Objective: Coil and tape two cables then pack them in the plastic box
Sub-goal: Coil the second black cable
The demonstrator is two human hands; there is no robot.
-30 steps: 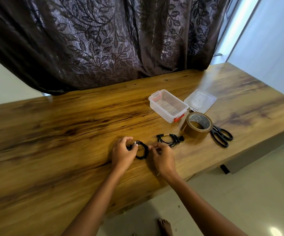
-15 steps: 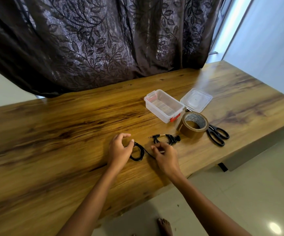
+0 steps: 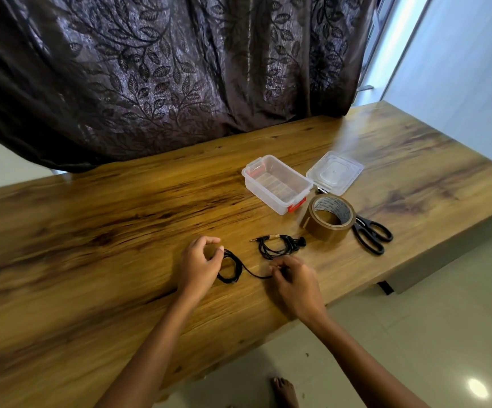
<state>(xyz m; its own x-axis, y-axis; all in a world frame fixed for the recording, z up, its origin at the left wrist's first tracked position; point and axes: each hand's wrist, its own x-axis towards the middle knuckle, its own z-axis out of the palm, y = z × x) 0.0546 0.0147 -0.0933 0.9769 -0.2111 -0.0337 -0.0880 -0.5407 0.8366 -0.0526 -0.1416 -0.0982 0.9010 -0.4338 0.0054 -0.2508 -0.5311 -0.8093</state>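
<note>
Head view: first cable [image 3: 230, 267] partly coiled on table [image 3: 91, 260], loops pinched by left hand [image 3: 199, 267], loose tail pinched by right hand [image 3: 293, 279]. Second cable [image 3: 277, 245] bundled nearby, untaped. Tape [image 3: 328, 217], scissors [image 3: 371, 234] untouched. Box [image 3: 277, 184] open, nothing packed; lid [image 3: 334, 172] beside it.

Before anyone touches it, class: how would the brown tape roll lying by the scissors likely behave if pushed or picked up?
The tape roll lies flat on its side on the table, so a push would probably slide it, not roll it. Stood on its round edge, it likely would roll. It looks thick and nearly full, so perhaps fairly heavy for its size, and stiff enough to lift by the open core.
</note>
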